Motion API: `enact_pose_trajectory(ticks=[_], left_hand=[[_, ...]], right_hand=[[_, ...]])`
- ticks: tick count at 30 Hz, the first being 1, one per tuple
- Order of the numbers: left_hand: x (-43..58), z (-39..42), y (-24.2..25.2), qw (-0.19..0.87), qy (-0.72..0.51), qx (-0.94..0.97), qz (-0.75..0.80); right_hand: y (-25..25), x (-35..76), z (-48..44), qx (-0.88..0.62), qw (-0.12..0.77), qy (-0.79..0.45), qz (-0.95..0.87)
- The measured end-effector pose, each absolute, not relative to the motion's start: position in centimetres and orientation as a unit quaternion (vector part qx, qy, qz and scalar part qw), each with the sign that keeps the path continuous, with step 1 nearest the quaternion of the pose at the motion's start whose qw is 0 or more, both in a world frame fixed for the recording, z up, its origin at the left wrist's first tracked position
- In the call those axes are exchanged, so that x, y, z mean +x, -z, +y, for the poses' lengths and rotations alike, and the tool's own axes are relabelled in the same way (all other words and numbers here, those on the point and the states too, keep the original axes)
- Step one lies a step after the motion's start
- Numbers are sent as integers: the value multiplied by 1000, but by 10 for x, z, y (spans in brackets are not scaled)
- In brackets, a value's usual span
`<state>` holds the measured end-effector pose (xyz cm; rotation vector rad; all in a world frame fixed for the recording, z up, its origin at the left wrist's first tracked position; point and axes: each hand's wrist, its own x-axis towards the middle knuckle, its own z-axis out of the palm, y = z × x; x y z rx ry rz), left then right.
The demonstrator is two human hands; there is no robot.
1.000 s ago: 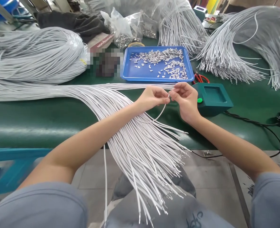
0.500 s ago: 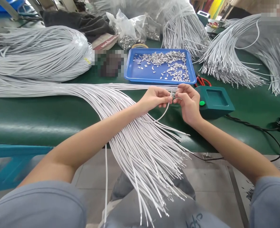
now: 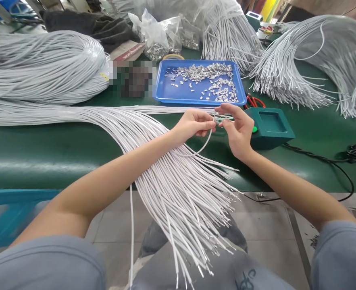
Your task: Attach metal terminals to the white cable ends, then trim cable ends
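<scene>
Here, one thin white wire (image 3: 208,140) is pinched in the left hand (image 3: 192,125). The thumb and finger press close around it. The tip (image 3: 215,115) pokes up just past those fingers, between the two hands, and the rest bends down to the big bunch of white wires (image 3: 178,177) under the left arm (image 3: 126,163). The right hand (image 3: 238,131) is just beside the tip, with its thumb and first finger spread apart. A small pale green thing (image 3: 225,118) shows between them, but I cannot tell if that hand has hold of it. Behind the hands, a blue tray (image 3: 173,92) with little shiny bits (image 3: 206,71) sits on the green surface (image 3: 59,157). A green box (image 3: 270,135) is just beside the right hand, near some red handles (image 3: 256,100).
</scene>
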<state>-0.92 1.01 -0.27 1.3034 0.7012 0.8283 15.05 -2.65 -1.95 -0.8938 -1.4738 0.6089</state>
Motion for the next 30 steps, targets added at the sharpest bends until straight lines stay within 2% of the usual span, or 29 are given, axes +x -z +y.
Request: enact_pose_trajectory(ticks=[21,30], left_hand=[[-7,11,6,617,-378,609,326],[-7,9,6,627,-362,617,307]], right_hand=[[20,152,-18,-437,589,-298,-611],[30,161,-7,-411,527,-453,-590]])
